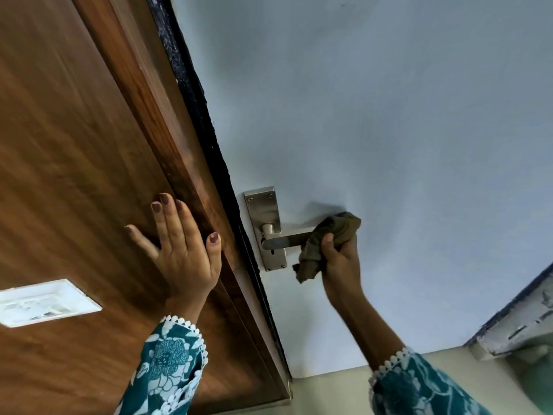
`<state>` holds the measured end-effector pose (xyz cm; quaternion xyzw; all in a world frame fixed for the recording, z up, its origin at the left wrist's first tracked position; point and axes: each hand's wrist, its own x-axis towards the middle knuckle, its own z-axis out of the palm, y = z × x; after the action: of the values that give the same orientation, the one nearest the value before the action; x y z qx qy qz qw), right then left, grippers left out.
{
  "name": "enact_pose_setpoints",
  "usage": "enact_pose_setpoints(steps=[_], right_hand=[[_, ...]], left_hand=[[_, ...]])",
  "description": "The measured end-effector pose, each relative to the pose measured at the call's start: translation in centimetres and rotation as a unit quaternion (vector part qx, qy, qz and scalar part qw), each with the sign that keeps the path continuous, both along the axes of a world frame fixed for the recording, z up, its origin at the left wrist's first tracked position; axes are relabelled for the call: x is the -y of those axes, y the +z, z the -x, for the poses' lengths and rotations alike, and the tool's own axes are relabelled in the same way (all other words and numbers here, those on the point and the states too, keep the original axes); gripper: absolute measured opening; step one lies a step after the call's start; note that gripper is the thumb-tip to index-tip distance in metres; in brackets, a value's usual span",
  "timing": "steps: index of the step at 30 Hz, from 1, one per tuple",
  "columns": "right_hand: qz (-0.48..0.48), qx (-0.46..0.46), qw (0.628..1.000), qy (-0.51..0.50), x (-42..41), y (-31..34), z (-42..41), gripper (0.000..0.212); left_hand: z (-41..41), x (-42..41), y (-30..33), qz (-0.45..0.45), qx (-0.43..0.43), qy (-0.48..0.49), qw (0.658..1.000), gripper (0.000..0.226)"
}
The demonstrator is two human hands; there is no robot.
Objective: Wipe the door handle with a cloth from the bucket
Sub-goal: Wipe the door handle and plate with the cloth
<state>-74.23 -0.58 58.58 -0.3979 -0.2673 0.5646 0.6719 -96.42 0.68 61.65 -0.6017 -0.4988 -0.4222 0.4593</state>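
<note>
A brushed metal lever door handle (282,240) on a rectangular backplate (264,205) is fixed to the pale blue door (389,130). My right hand (341,259) is shut on a crumpled olive-brown cloth (326,238), which wraps the free end of the lever; a loose corner hangs below it. My left hand (182,247) lies flat with fingers spread on the brown wooden frame panel (74,145) left of the handle. The bucket is out of sight.
A white switch plate (42,302) sits on the wooden panel at lower left. A dark strip (206,121) runs between the panel and the door. A pale floor (335,393) shows below, and a white ledge (520,327) juts in at lower right.
</note>
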Motion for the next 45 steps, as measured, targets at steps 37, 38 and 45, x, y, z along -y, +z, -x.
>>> enact_pose_setpoints(steps=[37,38,45], right_hand=[[-0.138,0.760,0.635,-0.022,-0.3,2.8,-7.9,0.040],[-0.112,0.718,0.686,-0.009,0.1,3.0,-8.6,0.033],[-0.080,0.185,0.964,0.174,4.5,6.9,-10.8,0.022]], left_hand=[[-3.1,3.7,0.9,0.090,0.047,-0.112,0.988,0.066],[-3.8,4.3,0.9,0.101,0.023,-0.160,0.982,0.066],[-12.6,6.5,0.8,0.446,0.387,-0.454,0.668,0.062]])
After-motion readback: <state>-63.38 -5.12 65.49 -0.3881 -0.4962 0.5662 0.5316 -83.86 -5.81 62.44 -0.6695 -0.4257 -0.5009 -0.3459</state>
